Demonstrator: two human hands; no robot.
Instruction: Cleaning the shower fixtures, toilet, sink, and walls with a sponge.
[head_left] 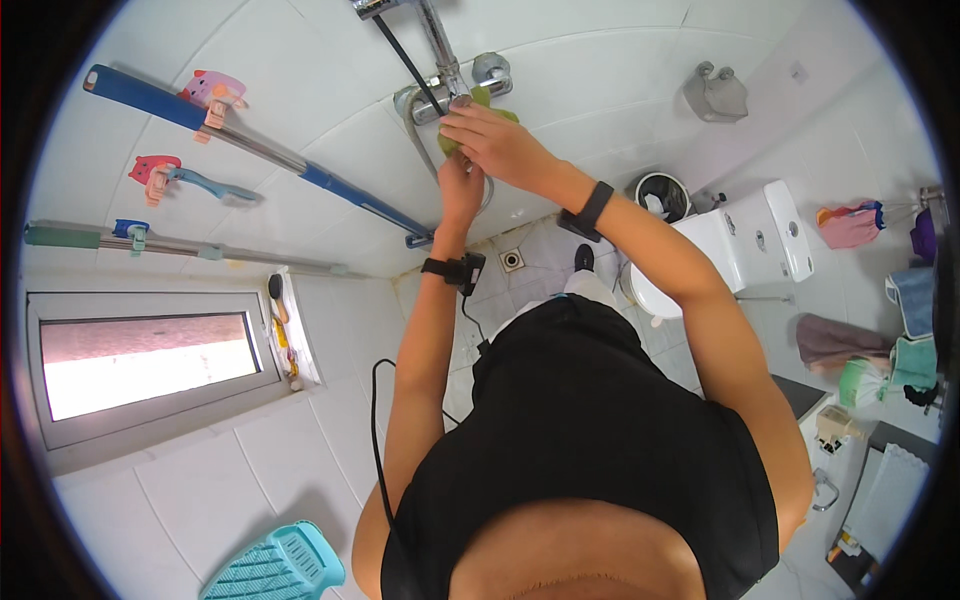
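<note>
Green cloth [470,118]: soft, light, likely damp and limp; best bunched in the palm. It lies pressed against the chrome shower mixer [450,95] on the wall. My right hand [495,140] clamps it from above; my left hand [460,190], just below the mixer, pinches its lower end beside the hose [420,140].

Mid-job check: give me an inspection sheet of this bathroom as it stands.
Surface: white tiled wall, floor drain below.
Job's things: green cloth pressed to the chrome shower mixer.
Clutter: turquoise stool, waste bin.
Grippers: right hand on the cloth; left hand just beneath, grip unclear.
Cables: black cable trailing from the left wrist device.
Surroundings: toilet, window, mop handles clipped to the wall, hanging towels.
</note>
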